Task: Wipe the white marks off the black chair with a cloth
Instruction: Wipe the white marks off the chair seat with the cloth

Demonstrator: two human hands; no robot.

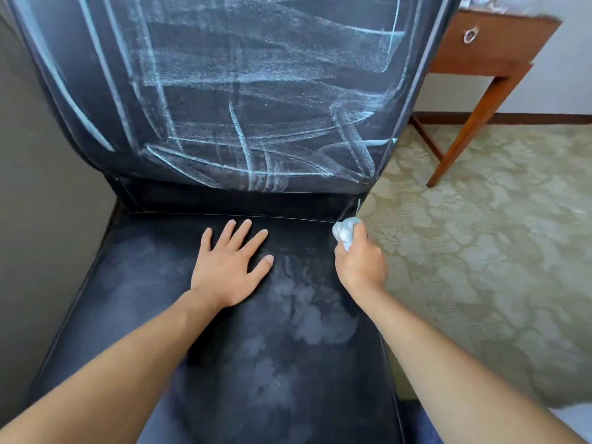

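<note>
Nearest the camera, two bare forearms reach up from the bottom edge over the seat of the black chair (224, 363). On the left, the left hand (229, 267) lies flat on the seat with its fingers straight and spread, grasping nothing; it is probably there to brace the chair and steady the person while the other hand works. Just right of it, cloudy white smears (307, 312) lie across the middle of the seat, fainter toward the left. Further right, at the back right corner of the seat where it meets the backrest, the right hand (360, 262) is clenched round a balled pale cloth (344, 230), which pokes out above the knuckles and touches or nearly touches the corner seam; I cannot tell which. Bunching it that way likely gives a firm pad for rubbing into the crease. The backrest (256, 91) above is thick with white streaks (243, 145), so most of the wiping looks still to be done. Well apart to the right, on patterned carpet (480, 251), stands a wooden side table (480, 59) with a closed drawer with a ring pull (470, 35); what is inside cannot be seen.
</note>
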